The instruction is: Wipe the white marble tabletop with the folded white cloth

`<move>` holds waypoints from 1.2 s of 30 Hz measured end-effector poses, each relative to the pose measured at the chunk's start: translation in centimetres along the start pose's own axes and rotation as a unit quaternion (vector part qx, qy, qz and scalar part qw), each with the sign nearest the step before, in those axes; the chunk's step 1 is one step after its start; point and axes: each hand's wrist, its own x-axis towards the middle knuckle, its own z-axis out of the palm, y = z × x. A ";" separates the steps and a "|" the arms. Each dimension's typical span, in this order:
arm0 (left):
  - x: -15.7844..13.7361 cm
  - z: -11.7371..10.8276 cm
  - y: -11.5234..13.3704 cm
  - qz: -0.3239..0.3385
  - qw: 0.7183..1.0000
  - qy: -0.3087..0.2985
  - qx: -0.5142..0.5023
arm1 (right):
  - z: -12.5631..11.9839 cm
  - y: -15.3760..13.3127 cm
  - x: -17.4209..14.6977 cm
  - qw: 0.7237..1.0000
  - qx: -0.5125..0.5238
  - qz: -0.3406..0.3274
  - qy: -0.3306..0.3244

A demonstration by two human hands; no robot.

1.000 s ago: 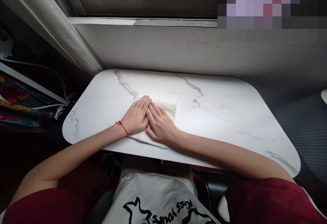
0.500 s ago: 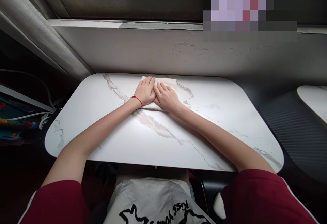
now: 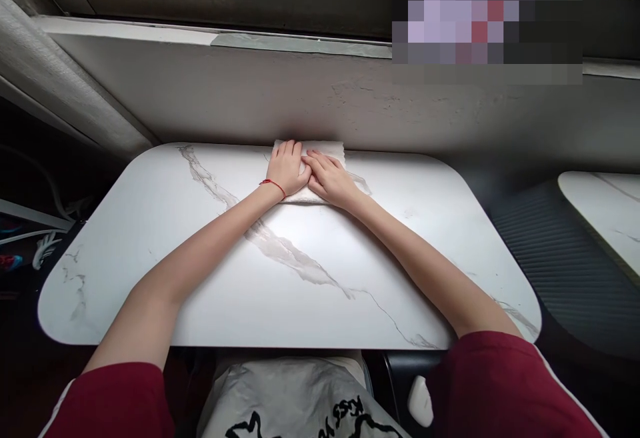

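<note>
A folded white cloth (image 3: 327,147) lies at the far edge of the white marble-patterned table (image 3: 280,311), its back edge up against the wall. My left hand (image 3: 287,170) rests flat on the cloth's left half, fingers stretched forward; a red string bracelet circles that wrist. My right hand (image 3: 331,179) lies palm down on the cloth beside it, fingers extended and pointing left, meeting the left thumb. Both palms press on the cloth from above, and part of it is hidden under them.
Behind the table rises a grey wall (image 3: 240,98) with a window ledge (image 3: 300,45). A ribbed dark surface (image 3: 560,245) and a second white tabletop (image 3: 605,205) are at the right. White cables (image 3: 45,248) hang at the left. A small white object (image 3: 420,401) sits below the front edge.
Both hands and the cloth have slid slightly away from me, to the table's far edge. The camera view has also shifted a little.
</note>
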 end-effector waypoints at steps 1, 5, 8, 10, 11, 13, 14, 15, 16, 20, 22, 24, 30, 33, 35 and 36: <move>0.1 0.0 0.0 0.000 1.000 -0.001 -0.001 | 0.0 0.1 0.1 1.000 0.000 -0.006 -0.002; 0.1 -0.2 0.1 0.001 1.000 -0.016 0.000 | 0.1 0.4 0.1 1.000 0.000 -0.021 0.000; 0.0 -0.5 0.2 -0.003 1.000 -0.025 0.008 | 0.2 0.5 0.0 1.000 -0.002 -0.018 0.006; 0.0 -0.6 0.3 -0.004 0.999 -0.030 0.014 | 0.1 0.4 0.0 1.000 -0.004 -0.016 0.009; 0.0 -0.6 0.3 -0.003 0.999 -0.033 0.017 | 0.1 0.3 0.0 1.000 -0.007 -0.014 0.009; -0.1 -0.5 0.2 0.002 0.999 -0.038 0.018 | 0.0 0.2 0.0 1.000 -0.015 -0.008 0.002; -0.1 -0.4 0.1 0.005 0.999 -0.039 0.016 | 0.0 0.2 0.0 1.000 -0.021 -0.005 -0.003; -0.1 -0.2 0.0 0.007 0.999 -0.038 0.014 | 0.0 0.1 0.0 1.000 -0.025 -0.003 -0.006; -0.1 -0.1 -0.1 0.009 0.999 -0.035 0.011 | 0.0 0.1 0.0 1.000 -0.027 -0.003 -0.008; -0.1 0.5 -0.4 0.012 1.000 -0.022 0.007 | 0.2 0.3 0.0 1.000 -0.020 -0.002 -0.001; 0.0 0.6 -0.4 0.015 1.000 -0.023 0.008 | 0.2 0.3 0.0 1.000 -0.019 0.001 -0.002; 0.0 0.4 -0.3 0.016 0.999 -0.025 0.011 | 0.1 0.2 0.0 1.000 -0.025 0.005 -0.005; -0.5 -0.5 0.6 0.009 0.999 -0.039 0.021 | -0.4 -0.6 -0.5 0.999 -0.043 0.018 -0.015; -1.4 -0.9 1.5 0.017 0.999 -0.038 0.026 | -0.7 -1.0 -1.6 0.999 -0.045 0.015 -0.015; -2.2 -1.1 2.4 0.022 0.999 -0.038 0.029 | -1.0 -1.3 -2.8 0.999 -0.048 0.013 -0.015; -2.6 -1.3 3.0 0.022 0.998 -0.040 0.031 | -1.2 -1.5 -3.5 0.999 -0.049 0.014 -0.016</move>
